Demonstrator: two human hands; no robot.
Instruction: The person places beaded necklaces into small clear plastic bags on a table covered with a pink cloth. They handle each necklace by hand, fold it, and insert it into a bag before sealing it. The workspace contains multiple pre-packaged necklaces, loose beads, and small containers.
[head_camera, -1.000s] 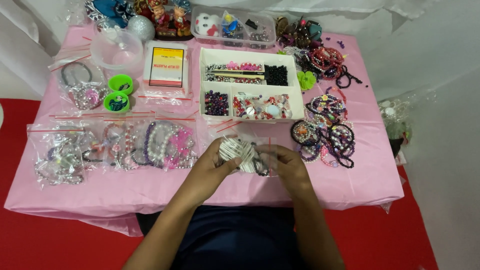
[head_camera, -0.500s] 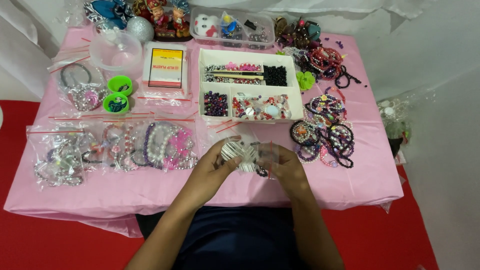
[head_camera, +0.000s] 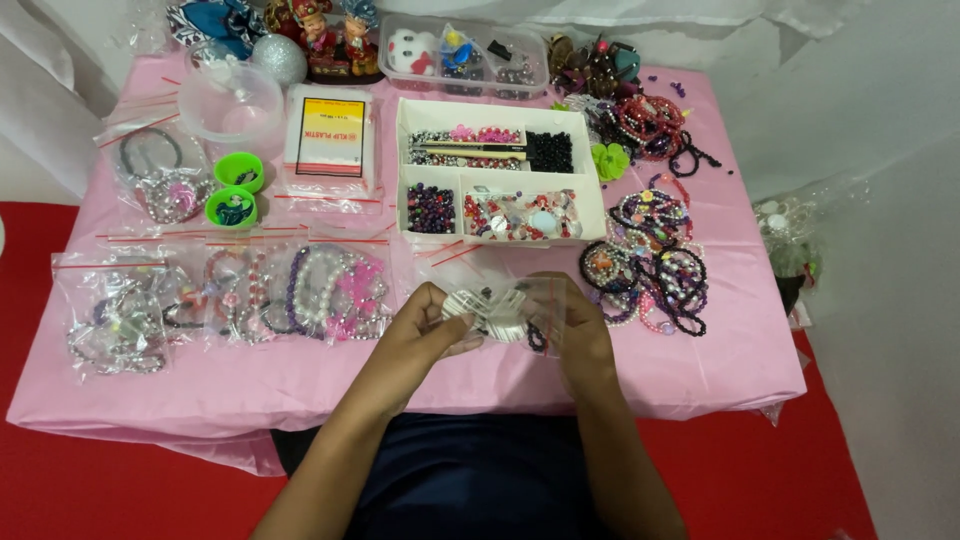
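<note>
Both hands' fingers (head_camera: 452, 322), clear bag (head_camera: 505, 310) lying crosswise

Between my left hand (head_camera: 420, 325) and my right hand (head_camera: 580, 325) I hold a small clear bag (head_camera: 500, 312) with silver pieces inside. To my left on the tabletop (head_camera: 300, 385) lie clear bags of bracelets (head_camera: 290, 290) with red seal strips. Farther back sits a stack of clear bags (head_camera: 330, 140) with a yellow-and-red label (head_camera: 330, 137), and a lidded clear box (head_camera: 465, 52) beyond.
</note>
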